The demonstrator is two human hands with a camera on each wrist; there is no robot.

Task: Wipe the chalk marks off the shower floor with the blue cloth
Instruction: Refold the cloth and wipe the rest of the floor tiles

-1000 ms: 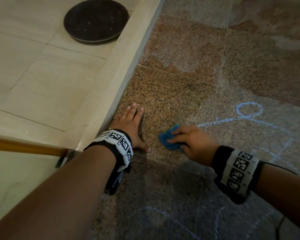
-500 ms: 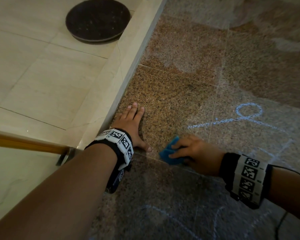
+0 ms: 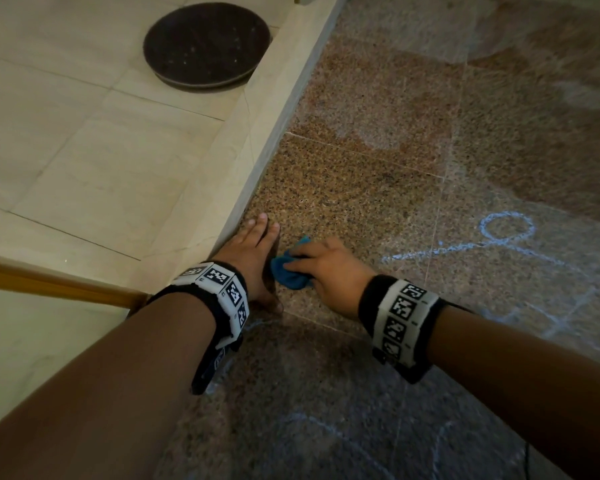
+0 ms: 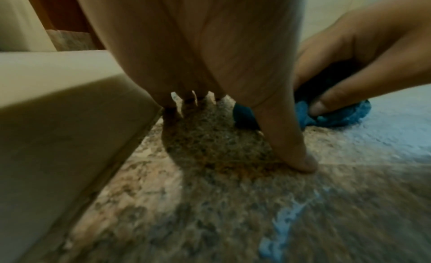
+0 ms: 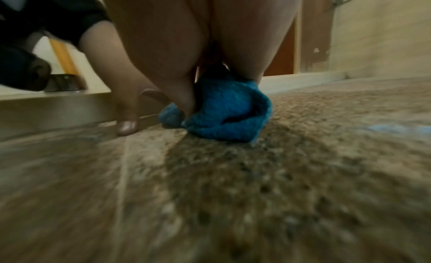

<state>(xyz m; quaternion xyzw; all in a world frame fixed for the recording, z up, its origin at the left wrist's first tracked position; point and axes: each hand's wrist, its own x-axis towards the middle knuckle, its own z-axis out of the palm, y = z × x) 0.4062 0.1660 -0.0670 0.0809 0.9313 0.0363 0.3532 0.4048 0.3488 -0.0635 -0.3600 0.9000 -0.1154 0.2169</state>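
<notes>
My right hand (image 3: 321,263) grips a bunched blue cloth (image 3: 290,271) and presses it onto the speckled granite shower floor (image 3: 354,188). The cloth (image 5: 224,116) bulges out below the palm in the right wrist view, and it shows as a blue wad (image 4: 335,114) under curled fingers in the left wrist view. My left hand (image 3: 253,251) lies flat on the floor just left of the cloth, fingers straight, thumb (image 4: 291,149) pressed down. Pale blue chalk marks (image 3: 492,237) form a loop and lines to the right. Fainter chalk lines (image 3: 326,431) run near the bottom.
A raised beige curb (image 3: 257,140) borders the shower floor on the left, with beige tiles beyond it. A dark round disc (image 3: 207,45) lies on those tiles. A wooden door edge (image 3: 49,282) crosses at lower left.
My right hand has slid the cloth leftward, up against my left hand. The left hand stays planted on the floor.
</notes>
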